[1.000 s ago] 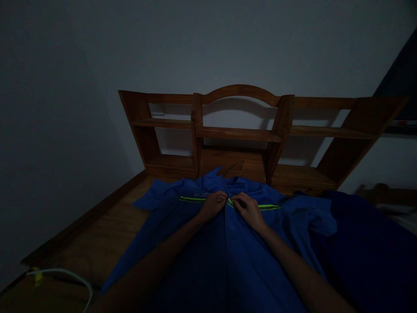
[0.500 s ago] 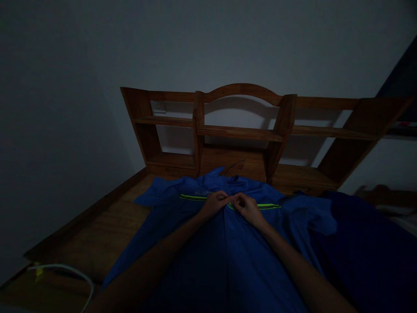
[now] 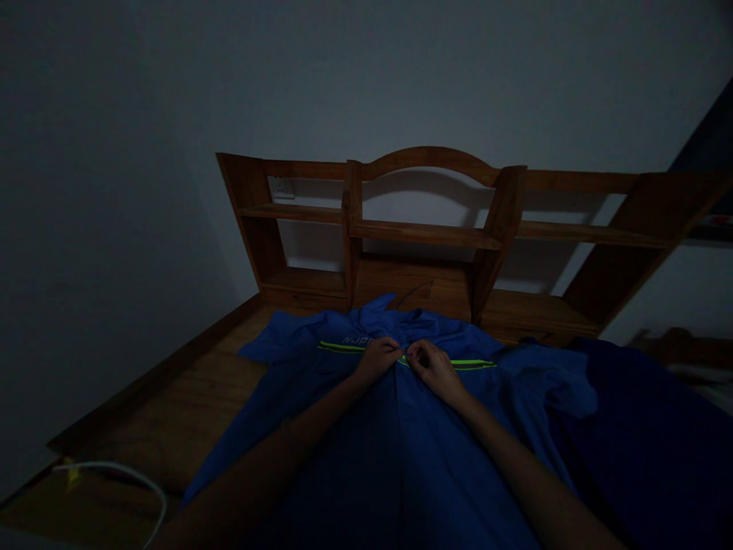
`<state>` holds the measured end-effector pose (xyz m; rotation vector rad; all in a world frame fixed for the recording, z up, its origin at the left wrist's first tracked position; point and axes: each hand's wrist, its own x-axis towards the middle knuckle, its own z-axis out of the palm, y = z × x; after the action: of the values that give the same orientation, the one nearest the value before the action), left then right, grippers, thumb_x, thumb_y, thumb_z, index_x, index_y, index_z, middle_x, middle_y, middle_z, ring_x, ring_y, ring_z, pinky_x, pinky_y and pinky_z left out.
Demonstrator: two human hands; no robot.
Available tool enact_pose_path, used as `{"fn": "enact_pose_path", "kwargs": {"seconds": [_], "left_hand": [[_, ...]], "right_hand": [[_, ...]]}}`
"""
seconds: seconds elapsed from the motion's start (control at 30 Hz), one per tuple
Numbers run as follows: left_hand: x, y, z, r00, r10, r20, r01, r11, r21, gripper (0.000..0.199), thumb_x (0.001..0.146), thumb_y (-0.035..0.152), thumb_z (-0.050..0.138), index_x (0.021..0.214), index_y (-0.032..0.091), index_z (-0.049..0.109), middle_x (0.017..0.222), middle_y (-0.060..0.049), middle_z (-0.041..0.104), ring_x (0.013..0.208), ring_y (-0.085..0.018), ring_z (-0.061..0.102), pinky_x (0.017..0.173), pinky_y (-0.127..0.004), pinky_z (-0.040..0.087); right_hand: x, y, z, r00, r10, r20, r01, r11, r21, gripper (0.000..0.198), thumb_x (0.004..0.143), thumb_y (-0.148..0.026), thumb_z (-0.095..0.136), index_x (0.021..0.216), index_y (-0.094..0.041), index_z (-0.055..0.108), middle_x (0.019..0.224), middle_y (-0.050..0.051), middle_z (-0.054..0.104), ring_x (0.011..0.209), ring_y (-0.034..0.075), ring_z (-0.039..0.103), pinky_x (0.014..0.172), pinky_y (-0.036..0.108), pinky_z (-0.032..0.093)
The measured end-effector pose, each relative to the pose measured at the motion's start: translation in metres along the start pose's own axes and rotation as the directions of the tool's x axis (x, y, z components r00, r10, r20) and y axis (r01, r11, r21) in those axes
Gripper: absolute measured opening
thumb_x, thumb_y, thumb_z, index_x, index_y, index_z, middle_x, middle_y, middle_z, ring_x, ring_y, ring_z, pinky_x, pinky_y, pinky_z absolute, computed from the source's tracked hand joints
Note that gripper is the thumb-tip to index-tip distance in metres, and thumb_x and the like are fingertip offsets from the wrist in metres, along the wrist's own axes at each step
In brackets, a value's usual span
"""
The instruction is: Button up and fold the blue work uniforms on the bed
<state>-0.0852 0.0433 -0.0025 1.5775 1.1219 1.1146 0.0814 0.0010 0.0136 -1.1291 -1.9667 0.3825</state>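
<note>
I see a blue shirt [image 3: 440,435] spread on a wood top [image 3: 211,382]. The left hand [image 3: 376,357] and right hand [image 3: 434,368] pinch its middle, by the green stripes [image 3: 473,363]. A shelf [image 3: 427,231] stands behind.

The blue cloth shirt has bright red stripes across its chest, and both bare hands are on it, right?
Not quite: the stripes are bright yellow-green, as the head view shows. The left hand and right hand are on the blue cloth shirt.

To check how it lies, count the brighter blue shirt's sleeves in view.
2: one sleeve at the picture's left, over the wooden surface; the other sleeve at right, beside the darker blue cloth.
</note>
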Motion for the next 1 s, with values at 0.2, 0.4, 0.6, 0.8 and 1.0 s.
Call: {"fn": "enact_pose_path", "kwargs": {"seconds": [0.2, 0.4, 0.6, 0.8, 1.0], "left_hand": [[0.001, 0.0, 0.0, 0.996, -0.088, -0.027, 0.088, 0.996, -0.033, 0.012, 0.062, 0.025, 0.066, 0.066, 0.015, 0.062, 0.05, 0.002, 0.058, 0.05, -0.011, 0.053, 0.047, -0.019, 0.037], [0.001, 0.001, 0.001, 0.985, -0.166, -0.04, 0.162, 0.982, -0.094, 0.012, 0.062, 0.024, 0.067, 0.066, 0.014, 0.063, 0.053, 0.001, 0.06, 0.047, -0.011, 0.053, 0.047, -0.02, 0.038], [-0.001, 0.003, 0.001, 0.981, -0.188, -0.037, 0.182, 0.973, -0.139, 0.014, 0.063, 0.022, 0.067, 0.068, 0.012, 0.061, 0.057, -0.001, 0.062, 0.048, -0.011, 0.054, 0.048, -0.02, 0.04], [-0.007, 0.009, 0.0, 0.991, -0.12, -0.05, 0.113, 0.986, -0.126, 0.015, 0.062, 0.019, 0.066, 0.075, 0.013, 0.063, 0.056, 0.001, 0.062, 0.053, -0.011, 0.056, 0.05, -0.02, 0.04], [-0.009, 0.012, 0.001, 0.995, -0.045, -0.091, 0.037, 0.996, -0.085, 0.017, 0.063, 0.019, 0.068, 0.078, 0.014, 0.065, 0.062, -0.001, 0.065, 0.064, -0.015, 0.062, 0.059, -0.022, 0.045]], "right_hand": [[0.0, -0.001, 0.0, 1.0, -0.002, 0.011, 0.002, 1.0, 0.007, 0.014, 0.081, -0.018, 0.05, 0.094, -0.02, 0.056, 0.085, 0.001, 0.059, 0.073, 0.012, 0.055, 0.069, 0.024, 0.041], [0.0, 0.002, 0.002, 1.0, 0.003, 0.009, -0.003, 0.999, 0.05, 0.015, 0.081, -0.018, 0.05, 0.095, -0.02, 0.055, 0.085, 0.001, 0.059, 0.074, 0.012, 0.056, 0.069, 0.024, 0.042], [0.002, 0.005, -0.001, 0.997, 0.058, 0.047, -0.064, 0.989, 0.132, 0.016, 0.081, -0.023, 0.052, 0.096, -0.02, 0.056, 0.081, 0.0, 0.059, 0.068, 0.011, 0.055, 0.063, 0.023, 0.042], [0.005, 0.013, -0.001, 0.988, 0.132, 0.086, -0.15, 0.952, 0.266, 0.022, 0.079, -0.028, 0.057, 0.098, -0.018, 0.057, 0.079, 0.0, 0.06, 0.065, 0.011, 0.056, 0.062, 0.023, 0.045], [0.008, 0.018, -0.001, 0.976, 0.183, 0.122, -0.217, 0.889, 0.404, 0.029, 0.075, -0.036, 0.062, 0.097, -0.016, 0.057, 0.074, 0.0, 0.059, 0.063, 0.012, 0.056, 0.061, 0.024, 0.046]]}}
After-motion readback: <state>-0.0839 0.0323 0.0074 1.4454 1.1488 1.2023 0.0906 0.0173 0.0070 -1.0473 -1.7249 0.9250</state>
